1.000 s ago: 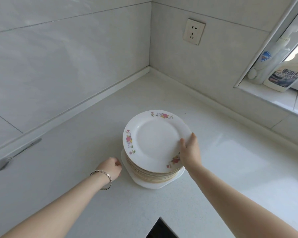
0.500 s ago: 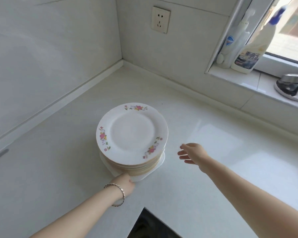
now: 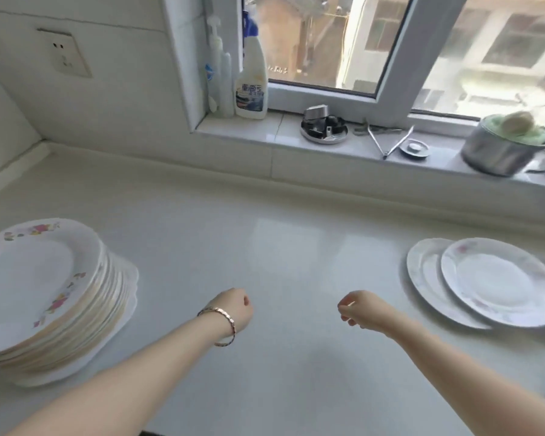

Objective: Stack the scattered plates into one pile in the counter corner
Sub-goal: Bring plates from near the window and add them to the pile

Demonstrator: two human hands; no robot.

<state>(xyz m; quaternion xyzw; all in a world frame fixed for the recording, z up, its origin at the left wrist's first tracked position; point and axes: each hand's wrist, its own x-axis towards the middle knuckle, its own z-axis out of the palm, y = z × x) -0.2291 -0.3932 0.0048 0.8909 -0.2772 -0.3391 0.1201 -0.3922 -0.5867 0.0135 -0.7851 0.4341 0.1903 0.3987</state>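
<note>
A tall pile of white plates (image 3: 41, 287) with pink flower rims stands on the white counter at the left, near the corner. Two more white plates lie overlapping at the right: the upper plate (image 3: 501, 281) covers part of the lower plate (image 3: 422, 272). My left hand (image 3: 233, 308), with a bracelet at the wrist, hovers over the counter's middle, fingers curled, holding nothing. My right hand (image 3: 362, 309) hovers beside it, fingers loosely curled and empty, left of the two plates.
On the window sill (image 3: 265, 133) stand a spray bottle (image 3: 251, 80), a pump bottle (image 3: 216, 73), a round metal part (image 3: 324, 129), tongs (image 3: 390, 141) and a steel pot (image 3: 504, 146). A wall socket (image 3: 65, 53) is at the upper left.
The view has swung right, away from the corner. Both hands left the pile and moved right over the bare counter; the two plates on the right came into view.
</note>
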